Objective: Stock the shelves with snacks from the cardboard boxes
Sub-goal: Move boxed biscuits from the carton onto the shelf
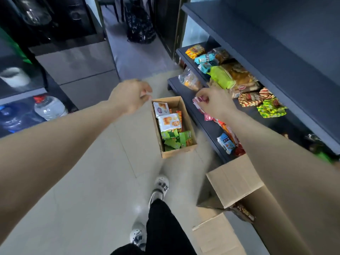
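Note:
A small open cardboard box stands on the floor, filled with white-orange and green snack packets. My left hand hovers above its far left corner, fingers loosely curled, holding nothing. My right hand grips a pink-red snack packet over the front edge of the lowest dark shelf. Many snack bags lie on the two lower shelves.
A larger open cardboard box with brown packets sits at the lower right beside the shelf. Water bottles stand on the left. A black bag is down the aisle. My feet stand on pale floor tiles.

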Tool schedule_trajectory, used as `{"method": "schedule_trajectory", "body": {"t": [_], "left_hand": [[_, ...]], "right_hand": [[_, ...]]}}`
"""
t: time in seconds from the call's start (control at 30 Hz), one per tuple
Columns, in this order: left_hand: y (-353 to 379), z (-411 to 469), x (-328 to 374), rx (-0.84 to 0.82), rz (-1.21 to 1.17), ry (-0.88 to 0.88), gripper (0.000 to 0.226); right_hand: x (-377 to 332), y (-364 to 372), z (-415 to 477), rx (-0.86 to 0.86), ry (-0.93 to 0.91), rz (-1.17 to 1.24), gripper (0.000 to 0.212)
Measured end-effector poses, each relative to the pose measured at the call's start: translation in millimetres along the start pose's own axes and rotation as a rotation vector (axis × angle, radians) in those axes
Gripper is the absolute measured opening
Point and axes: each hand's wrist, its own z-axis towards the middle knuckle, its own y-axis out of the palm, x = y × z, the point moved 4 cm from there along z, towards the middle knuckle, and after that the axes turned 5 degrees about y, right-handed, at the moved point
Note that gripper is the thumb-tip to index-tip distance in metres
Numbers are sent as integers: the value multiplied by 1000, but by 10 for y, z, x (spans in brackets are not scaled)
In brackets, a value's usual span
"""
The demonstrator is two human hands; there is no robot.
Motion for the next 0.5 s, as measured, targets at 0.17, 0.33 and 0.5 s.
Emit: {"method": "schedule_trajectory", "body": {"t": [0.17,0.33,0.5], "left_hand": [[574,1197,-419,-59,-31,35,25],[1297,2202,-914,-184,-80,-41,25],[2111,2876,-1469,-283,-102,-101,28]], "right_hand": [[479,624,1110,-79,111,25,31],[914,1225,2087,-167,238,88,33],[1303,1901,2748,-215,302,130,37]]}}
